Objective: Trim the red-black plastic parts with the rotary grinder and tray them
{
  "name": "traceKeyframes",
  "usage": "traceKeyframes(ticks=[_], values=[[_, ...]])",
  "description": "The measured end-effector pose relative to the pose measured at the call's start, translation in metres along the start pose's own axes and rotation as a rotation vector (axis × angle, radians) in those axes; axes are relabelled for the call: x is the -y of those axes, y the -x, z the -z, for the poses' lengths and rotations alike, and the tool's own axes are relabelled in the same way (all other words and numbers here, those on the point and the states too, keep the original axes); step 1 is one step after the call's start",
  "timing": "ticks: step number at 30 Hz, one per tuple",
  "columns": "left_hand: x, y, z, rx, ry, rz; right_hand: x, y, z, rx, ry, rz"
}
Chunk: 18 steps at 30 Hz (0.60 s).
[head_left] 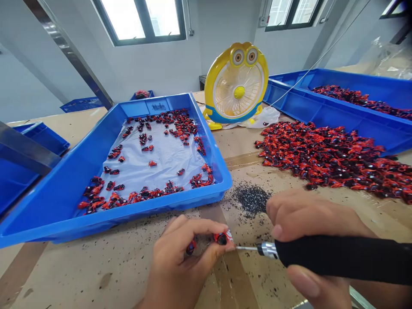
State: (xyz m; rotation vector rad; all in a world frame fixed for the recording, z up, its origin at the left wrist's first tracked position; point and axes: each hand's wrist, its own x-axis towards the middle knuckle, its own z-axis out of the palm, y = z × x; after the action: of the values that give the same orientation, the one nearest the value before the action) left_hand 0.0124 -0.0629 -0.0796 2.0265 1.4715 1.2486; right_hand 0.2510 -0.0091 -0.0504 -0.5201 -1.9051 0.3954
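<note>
Between the thumb and forefinger of my left hand (183, 257) is a small red and black plastic figure (221, 238). A second small dark red and blue piece (191, 247) shows within the curl of the same hand. My right hand (309, 219) wraps round a thick black electric screwdriver (328, 259) with a silver collar, held level. Its thin bit (246, 248) points left, and the tip is at the figure, close to my left fingertips. Whether the tip is inside the figure I cannot tell.
A blue tray (138, 214) lined with white sheeting holds scattered figures. At the right lies a large heap of similar figures (322, 154), before more blue trays (325, 109). A yellow fan (238, 92) stands behind. Black shavings (252, 199) lie on the brown tabletop (125, 266).
</note>
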Motion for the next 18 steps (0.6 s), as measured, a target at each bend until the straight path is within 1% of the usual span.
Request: traceKeyframes(ticks=[4, 8, 14, 17, 18], values=[[-0.001, 0.000, -0.006, -0.079, 0.033, 0.032, 0.004, -0.001, -0.001, 0.047, 0.002, -0.033], [-0.003, -0.001, -0.007, -0.076, 0.074, 0.044, 0.001, 0.001, 0.002, 0.085, -0.015, -0.039], [-0.004, 0.000, -0.007, -0.091, 0.113, 0.067, -0.007, 0.009, 0.014, 0.186, -0.068, -0.018], [-0.006, -0.002, -0.006, -0.079, 0.079, 0.048, -0.004, 0.009, 0.010, 0.170, -0.026, -0.040], [-0.007, -0.003, -0.005, -0.071, 0.066, 0.036, -0.002, 0.008, 0.006, 0.123, -0.010, -0.046]])
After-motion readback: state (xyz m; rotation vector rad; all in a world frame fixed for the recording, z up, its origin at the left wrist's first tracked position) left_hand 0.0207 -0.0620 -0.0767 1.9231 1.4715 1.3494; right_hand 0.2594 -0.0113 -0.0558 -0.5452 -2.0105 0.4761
